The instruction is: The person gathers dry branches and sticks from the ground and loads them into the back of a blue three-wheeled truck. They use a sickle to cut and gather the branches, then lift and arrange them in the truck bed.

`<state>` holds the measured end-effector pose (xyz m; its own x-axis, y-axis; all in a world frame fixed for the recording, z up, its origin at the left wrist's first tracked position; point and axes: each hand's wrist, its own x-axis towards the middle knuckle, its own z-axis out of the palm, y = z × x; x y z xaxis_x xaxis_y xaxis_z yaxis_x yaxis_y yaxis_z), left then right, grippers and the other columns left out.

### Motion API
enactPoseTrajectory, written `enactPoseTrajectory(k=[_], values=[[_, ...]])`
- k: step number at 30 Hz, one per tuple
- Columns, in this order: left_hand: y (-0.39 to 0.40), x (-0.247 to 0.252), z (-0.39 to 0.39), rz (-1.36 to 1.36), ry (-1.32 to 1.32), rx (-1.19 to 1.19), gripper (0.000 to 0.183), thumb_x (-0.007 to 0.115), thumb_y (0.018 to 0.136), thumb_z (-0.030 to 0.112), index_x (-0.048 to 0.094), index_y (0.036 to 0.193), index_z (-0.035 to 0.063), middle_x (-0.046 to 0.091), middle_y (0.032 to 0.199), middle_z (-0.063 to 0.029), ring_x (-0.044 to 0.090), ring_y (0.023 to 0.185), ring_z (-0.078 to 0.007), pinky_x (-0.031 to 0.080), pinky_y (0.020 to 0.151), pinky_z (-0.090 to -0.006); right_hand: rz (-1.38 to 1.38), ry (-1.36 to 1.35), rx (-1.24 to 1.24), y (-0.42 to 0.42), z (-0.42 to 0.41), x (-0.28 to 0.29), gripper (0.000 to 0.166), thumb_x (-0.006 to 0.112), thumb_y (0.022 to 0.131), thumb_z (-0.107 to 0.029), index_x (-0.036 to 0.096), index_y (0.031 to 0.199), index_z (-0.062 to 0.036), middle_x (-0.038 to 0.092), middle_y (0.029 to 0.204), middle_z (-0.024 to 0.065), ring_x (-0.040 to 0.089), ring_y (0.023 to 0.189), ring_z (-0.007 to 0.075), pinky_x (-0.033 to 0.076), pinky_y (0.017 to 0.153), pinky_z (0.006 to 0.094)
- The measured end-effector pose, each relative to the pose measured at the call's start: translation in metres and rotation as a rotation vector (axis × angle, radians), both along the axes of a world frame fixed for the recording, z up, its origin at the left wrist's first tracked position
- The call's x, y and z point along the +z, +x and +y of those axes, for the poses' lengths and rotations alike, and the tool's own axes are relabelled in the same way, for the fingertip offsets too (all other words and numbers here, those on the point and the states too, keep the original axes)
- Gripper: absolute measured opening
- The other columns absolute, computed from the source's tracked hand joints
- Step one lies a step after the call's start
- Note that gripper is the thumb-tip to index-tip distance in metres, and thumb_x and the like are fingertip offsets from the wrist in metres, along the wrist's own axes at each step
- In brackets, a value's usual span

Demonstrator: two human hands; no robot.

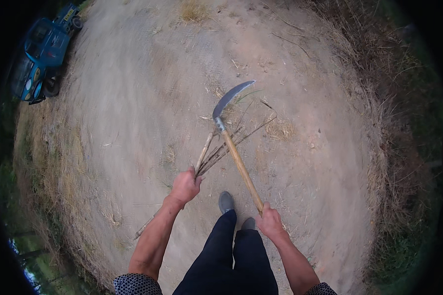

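Note:
My left hand (186, 185) is closed around a small bundle of dry sticks (216, 155), which fan out up and to the right; one end shows below the forearm. In my right hand (271, 221) is the lower end of the wooden handle of a sickle (242, 170). The handle slants up and to the left, passing over the sticks. Its curved metal blade (229, 99) lies beyond them, the tip pointing up and to the right. The palms and the undersides of both grips are hidden.
I stand on a dirt track (147, 99) with scattered dry straw (280, 129). A blue vehicle (46, 48) stands at the upper left. Dry brush (395, 147) lines the right edge, and dry grass (55, 162) the left. A thin twig (291, 42) lies farther up the track.

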<state>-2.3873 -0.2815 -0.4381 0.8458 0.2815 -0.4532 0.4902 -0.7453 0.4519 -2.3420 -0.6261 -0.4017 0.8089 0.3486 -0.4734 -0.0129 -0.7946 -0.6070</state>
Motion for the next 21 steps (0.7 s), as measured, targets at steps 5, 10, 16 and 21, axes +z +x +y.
enactPoseTrajectory(k=[5,10,16,21], values=[[0.003,-0.004,0.020,0.167,-0.043,0.069,0.030,0.070,0.095,0.022,0.060,0.100,-0.0056,0.068,0.092,-0.0352,0.067,0.091,-0.0538,0.054,0.081,-0.0563,-0.062,0.005,-0.013,0.009,0.007,-0.019,0.030,0.068,0.087,-0.011,0.050,0.106,0.0032,0.066,0.077,0.0318,0.067,0.077,0.0522,0.054,0.071,0.0594],[0.011,-0.013,0.014,0.110,0.076,0.008,0.031,0.070,0.095,0.023,0.058,0.098,-0.0048,0.068,0.089,-0.0338,0.067,0.087,-0.0529,0.054,0.079,-0.0579,-0.024,0.007,0.074,0.026,0.013,-0.024,0.030,0.070,0.087,-0.015,0.049,0.103,0.0012,0.068,0.080,0.0315,0.068,0.077,0.0519,0.055,0.071,0.0585],[0.027,-0.001,0.004,0.183,0.074,0.051,0.032,0.067,0.097,0.024,0.051,0.101,-0.0033,0.069,0.087,-0.0331,0.068,0.084,-0.0528,0.054,0.074,-0.0596,0.021,-0.045,0.214,0.072,-0.012,-0.023,0.031,0.067,0.087,-0.013,0.049,0.106,0.0037,0.067,0.078,0.0309,0.068,0.076,0.0513,0.055,0.072,0.0594],[0.027,-0.001,-0.006,0.091,0.105,0.067,0.033,0.066,0.098,0.024,0.048,0.102,-0.0033,0.069,0.083,-0.0313,0.067,0.080,-0.0526,0.054,0.071,-0.0604,0.051,0.171,-0.087,0.097,-0.012,0.022,0.023,0.068,0.090,-0.009,0.050,0.101,0.0003,0.064,0.069,0.0257,0.068,0.066,0.0476,0.051,0.059,0.0527]])
